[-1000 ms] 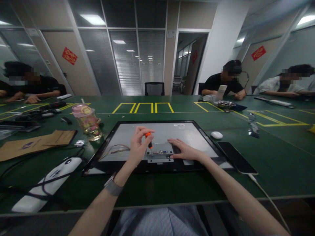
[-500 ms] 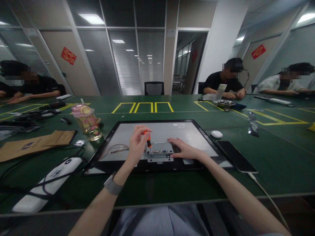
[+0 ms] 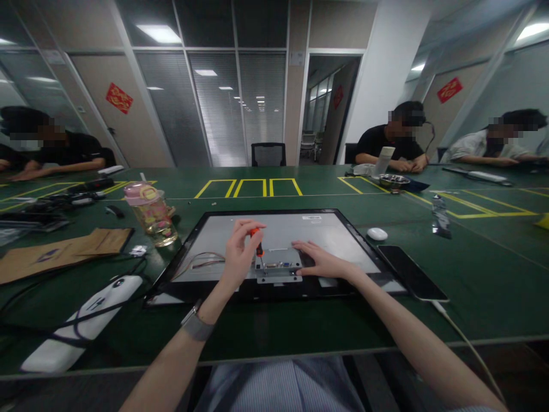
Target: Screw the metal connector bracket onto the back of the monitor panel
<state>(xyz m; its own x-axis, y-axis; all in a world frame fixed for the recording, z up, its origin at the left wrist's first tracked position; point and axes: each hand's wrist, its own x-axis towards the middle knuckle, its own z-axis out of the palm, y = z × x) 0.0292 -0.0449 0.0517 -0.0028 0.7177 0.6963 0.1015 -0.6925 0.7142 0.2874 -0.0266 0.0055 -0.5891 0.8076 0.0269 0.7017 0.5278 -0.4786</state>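
Observation:
A flat display panel (image 3: pixel 206 229) with a black frame lies face down on the green table before me. Near its front edge sits a metal bracket (image 3: pixel 278 279) with a row of connector ports. My left hand (image 3: pixel 240 252) is closed round an orange and black screwdriver (image 3: pixel 259 243), held nearly upright with its tip down at the bracket's left end. Fingers spread, my right hand (image 3: pixel 321 260) rests at the bracket's right side, thumb touching it. Thin wires (image 3: pixel 203 258) run over the panel left of my left hand.
To the left are a drink cup (image 3: pixel 152 214), a brown paper bag (image 3: pixel 64 252) and a white power strip (image 3: pixel 86 326) with black cables. A phone (image 3: pixel 412 273) on a cable and a white earbud case (image 3: pixel 377 234) lie right. Several people sit across the table.
Almost nothing differs. The fingers of my left hand have shifted slightly on the screwdriver's handle, while my right hand stays in place.

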